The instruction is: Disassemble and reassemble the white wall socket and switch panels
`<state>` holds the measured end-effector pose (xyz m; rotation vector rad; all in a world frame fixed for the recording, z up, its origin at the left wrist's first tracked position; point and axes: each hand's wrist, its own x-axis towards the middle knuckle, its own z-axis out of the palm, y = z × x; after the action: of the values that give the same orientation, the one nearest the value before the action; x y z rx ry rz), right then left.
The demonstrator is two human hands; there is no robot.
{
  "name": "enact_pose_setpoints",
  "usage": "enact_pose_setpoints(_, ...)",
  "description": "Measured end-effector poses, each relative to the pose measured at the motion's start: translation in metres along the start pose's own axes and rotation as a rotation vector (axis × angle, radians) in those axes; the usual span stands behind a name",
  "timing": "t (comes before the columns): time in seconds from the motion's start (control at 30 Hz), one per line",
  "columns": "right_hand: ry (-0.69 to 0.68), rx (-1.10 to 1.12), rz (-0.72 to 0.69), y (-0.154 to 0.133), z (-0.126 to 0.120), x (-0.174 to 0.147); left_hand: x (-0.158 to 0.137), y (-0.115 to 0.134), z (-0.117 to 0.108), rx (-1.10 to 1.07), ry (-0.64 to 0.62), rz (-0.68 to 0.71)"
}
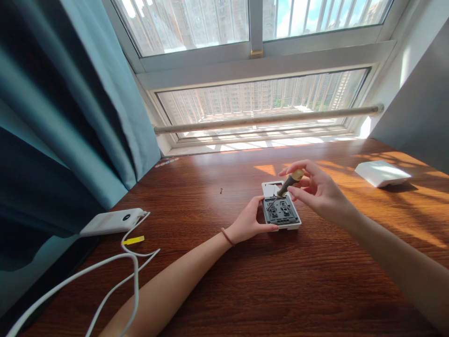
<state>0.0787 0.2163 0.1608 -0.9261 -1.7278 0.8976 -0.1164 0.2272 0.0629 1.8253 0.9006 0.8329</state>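
Note:
A wall socket or switch unit [288, 216], with a white casing and a dark grey inner plate, lies on the wooden table. My left hand [250, 217] grips its left side, thumb along the near edge and fingers at the far left corner. Between the fingers of my right hand [312, 187] is a screwdriver [288, 182] with a black and yellow handle. It is tilted, its thin shaft slanting down to the left side of the grey plate. Whether the tip sits in a screw is too small to tell.
A small screw [220, 191] lies on the table left of the unit. At the right stands a white box-like piece [382, 173]. On the left are a white power bank [112, 221], a white cable [135, 276] with a yellow tag [134, 240], and a blue curtain [87, 93].

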Motion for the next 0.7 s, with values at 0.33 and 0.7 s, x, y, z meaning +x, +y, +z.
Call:
enact_pose_setpoints(0.33,0.042,-0.115,-0.110,0.0092,-0.0058,0.0055,0.0001,0.0032,-0.0008,-0.018,-0.009,-0.005)
enact_pose_setpoints(0.7,0.319,-0.889,-0.052,0.0102,-0.0020,0.0016,-0.0004,0.0014,-0.0003,-0.030,-0.006,-0.005)
